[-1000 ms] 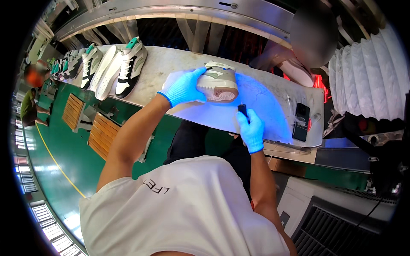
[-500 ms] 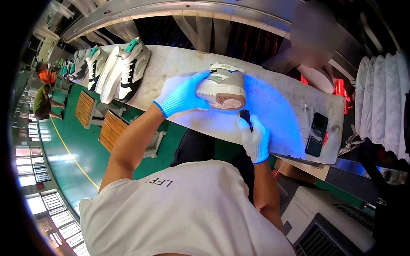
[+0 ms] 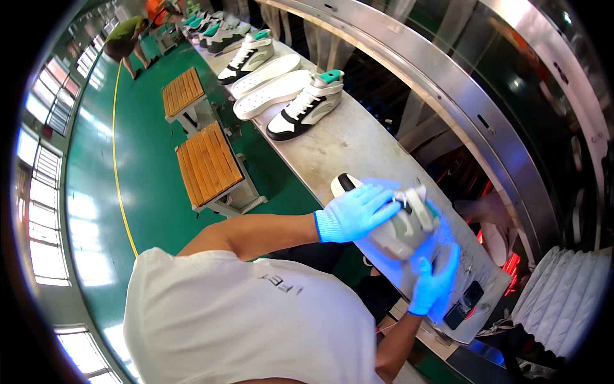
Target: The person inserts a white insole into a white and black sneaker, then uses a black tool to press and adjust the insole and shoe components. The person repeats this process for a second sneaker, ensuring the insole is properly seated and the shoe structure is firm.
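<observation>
A white, grey and black high-top sneaker (image 3: 400, 232) is at the near end of the work table, lit by blue light, its black-tipped toe pointing to the far left. My gloved left hand (image 3: 363, 211) is closed over its upper near the laces. My gloved right hand (image 3: 435, 281) is beside the heel end, thumb and fingers apart and slightly blurred. No tool shows in it, though part of its palm is hidden.
Farther along the table (image 3: 368, 147) stand a sneaker (image 3: 306, 105), two white insole-like pieces (image 3: 272, 96) and several more shoes. Black phone-like devices (image 3: 464, 304) lie to the right. Two slatted wooden stools (image 3: 208, 163) are left, a metal machine frame (image 3: 473, 109) right.
My view has swung, so the table now runs diagonally. The sneaker has been turned, toe to the far left. The small black tool in my right hand is no longer visible.
</observation>
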`<control>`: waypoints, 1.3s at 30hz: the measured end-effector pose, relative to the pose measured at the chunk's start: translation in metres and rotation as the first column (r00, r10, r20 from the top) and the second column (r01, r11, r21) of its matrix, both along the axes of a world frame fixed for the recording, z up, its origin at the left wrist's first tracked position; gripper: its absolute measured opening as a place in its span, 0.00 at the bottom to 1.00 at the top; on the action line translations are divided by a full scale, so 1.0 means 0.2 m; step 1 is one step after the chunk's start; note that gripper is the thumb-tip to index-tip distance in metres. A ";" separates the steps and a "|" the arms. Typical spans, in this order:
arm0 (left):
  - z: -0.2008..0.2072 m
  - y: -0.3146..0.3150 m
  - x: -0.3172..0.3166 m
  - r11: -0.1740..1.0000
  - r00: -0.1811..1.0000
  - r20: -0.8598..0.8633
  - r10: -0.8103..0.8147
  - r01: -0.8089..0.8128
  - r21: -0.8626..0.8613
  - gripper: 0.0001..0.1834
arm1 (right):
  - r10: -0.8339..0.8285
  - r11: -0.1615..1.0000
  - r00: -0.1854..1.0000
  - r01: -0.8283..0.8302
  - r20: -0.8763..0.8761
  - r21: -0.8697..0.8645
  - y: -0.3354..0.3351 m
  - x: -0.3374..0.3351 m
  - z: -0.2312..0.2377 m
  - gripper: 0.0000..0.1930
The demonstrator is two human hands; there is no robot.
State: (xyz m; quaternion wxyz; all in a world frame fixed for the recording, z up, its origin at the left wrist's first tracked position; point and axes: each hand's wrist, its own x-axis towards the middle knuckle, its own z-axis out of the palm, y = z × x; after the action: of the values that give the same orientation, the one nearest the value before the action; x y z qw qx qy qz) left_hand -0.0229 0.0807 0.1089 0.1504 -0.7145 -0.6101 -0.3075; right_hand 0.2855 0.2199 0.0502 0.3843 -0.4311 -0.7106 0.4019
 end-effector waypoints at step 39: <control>-0.14 1.01 0.16 0.832 0.852 0.361 -0.380 0.485 -0.270 0.26 | -0.318 0.863 0.883 0.117 0.347 0.492 0.00 -0.12 0.19 0.32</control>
State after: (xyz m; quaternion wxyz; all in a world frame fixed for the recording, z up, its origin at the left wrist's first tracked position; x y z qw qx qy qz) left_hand 0.0095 0.2824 0.0812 -0.1459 -0.7966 -0.4905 -0.3218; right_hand 0.2623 0.2197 0.0889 0.3582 -0.4830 -0.7955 0.0749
